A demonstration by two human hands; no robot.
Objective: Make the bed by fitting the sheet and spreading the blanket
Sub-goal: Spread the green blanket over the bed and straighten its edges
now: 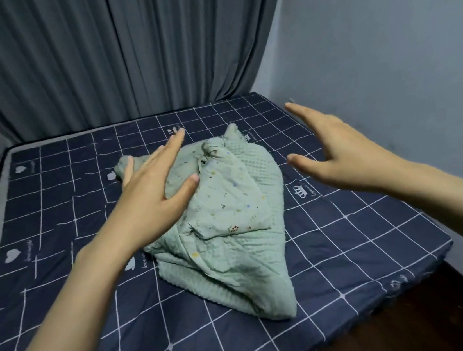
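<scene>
A pale green blanket with small coloured dots lies crumpled in a heap in the middle of the bed. Under it, a navy sheet with a white grid covers the mattress. My left hand hovers over the blanket's left part, fingers spread, holding nothing. My right hand is held open to the right of the heap, over the sheet, palm turned inward and apart from the blanket.
Grey curtains hang behind the head of the bed. A pale wall runs close along the right side. Dark wooden floor shows past the mattress's near right corner. A narrow gap lies along the left edge.
</scene>
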